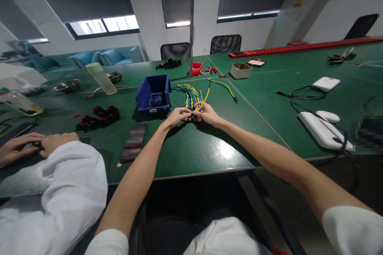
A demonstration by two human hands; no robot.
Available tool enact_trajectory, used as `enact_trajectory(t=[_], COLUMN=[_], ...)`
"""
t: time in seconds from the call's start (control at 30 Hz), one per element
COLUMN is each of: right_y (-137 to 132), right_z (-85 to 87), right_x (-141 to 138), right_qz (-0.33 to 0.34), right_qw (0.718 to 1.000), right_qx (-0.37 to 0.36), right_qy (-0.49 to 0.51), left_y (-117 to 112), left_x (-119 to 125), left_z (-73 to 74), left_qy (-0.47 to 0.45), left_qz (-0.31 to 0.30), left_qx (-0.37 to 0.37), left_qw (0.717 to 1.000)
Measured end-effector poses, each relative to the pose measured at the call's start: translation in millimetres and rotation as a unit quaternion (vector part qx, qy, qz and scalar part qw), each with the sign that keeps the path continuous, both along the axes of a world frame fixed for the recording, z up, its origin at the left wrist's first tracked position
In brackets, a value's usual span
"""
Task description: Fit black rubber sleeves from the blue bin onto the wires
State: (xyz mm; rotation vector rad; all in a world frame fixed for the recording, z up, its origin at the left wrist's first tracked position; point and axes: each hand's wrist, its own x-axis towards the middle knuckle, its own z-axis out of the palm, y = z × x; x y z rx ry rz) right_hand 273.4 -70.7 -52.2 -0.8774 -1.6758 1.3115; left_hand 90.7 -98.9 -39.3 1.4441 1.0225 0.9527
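My left hand (pixel 178 116) and my right hand (pixel 208 114) meet over the green table, fingertips pinched close together. A yellow wire (pixel 207 96) arches down into my right hand's fingers. Small dark parts show between and under the fingertips; what exactly my left fingers pinch is too small to make out. Just behind my hands lies a bundle of yellow, green and blue wires (pixel 189 91). Left of the bundle stands a blue plastic bin (pixel 153 105) with dark parts inside. Another yellow cable (pixel 226 85) with a black end rests to the right.
At left, a co-worker's hands (pixel 44 143) are near black and red parts (pixel 97 118). A phone-like dark slab (pixel 133 142) lies by my left forearm. Farther back are a bottle (pixel 101 79), a red tray (pixel 196 67) and a cardboard box (pixel 240 71). White devices (pixel 321 129) with cables lie right.
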Motion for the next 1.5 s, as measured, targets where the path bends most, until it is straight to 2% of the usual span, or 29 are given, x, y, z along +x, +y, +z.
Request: enact_trajectory(t=[0.17,0.3,0.43,0.5,0.77,0.97,1.07,1.2,1.27,1.37,1.5], right_y=[3,-2,-14,-21,-32,-28,-22,-11,-4,6,19], right_z=[-7.2,-5.8,1.6,5.2,9.7,7.3,4.3,2.4,3.1,4.5,3.2], right_x=[0,-1,-5,-8,-13,-12,-11,-7,-2,7,19], right_qz=[-0.022,-0.041,-0.082,-0.098,-0.084,-0.108,-0.134,-0.177,-0.197,-0.229,-0.278], right_qw=[0.999,0.998,0.993,0.991,0.991,0.989,0.983,0.967,0.961,0.955,0.942], right_qx=[0.031,0.051,0.078,0.088,0.102,0.096,0.113,0.154,0.163,0.162,0.166], right_qy=[-0.019,-0.002,0.009,0.01,-0.017,-0.027,-0.062,-0.1,-0.105,-0.101,-0.091], left_y=[1,2,1,-1,-11,-16,-16,-9,-5,1,3], left_x=[1,4,8,10,23,32,31,18,10,3,3], left_z=[-3.8,-4.8,-2.8,-1.3,5.4,6.4,5.2,2.4,-1.2,-9.0,-17.0], left_qy=[0.032,0.078,0.191,0.219,0.214,0.235,0.276,0.343,0.354,0.371,0.409], left_qz=[0.03,0.059,0.149,0.181,0.229,0.21,0.194,0.249,0.271,0.236,0.157], left_qx=[0.035,0.081,0.179,0.202,0.215,0.217,0.227,0.241,0.24,0.261,0.269], left_qw=[0.998,0.992,0.954,0.937,0.925,0.924,0.913,0.873,0.863,0.859,0.858])
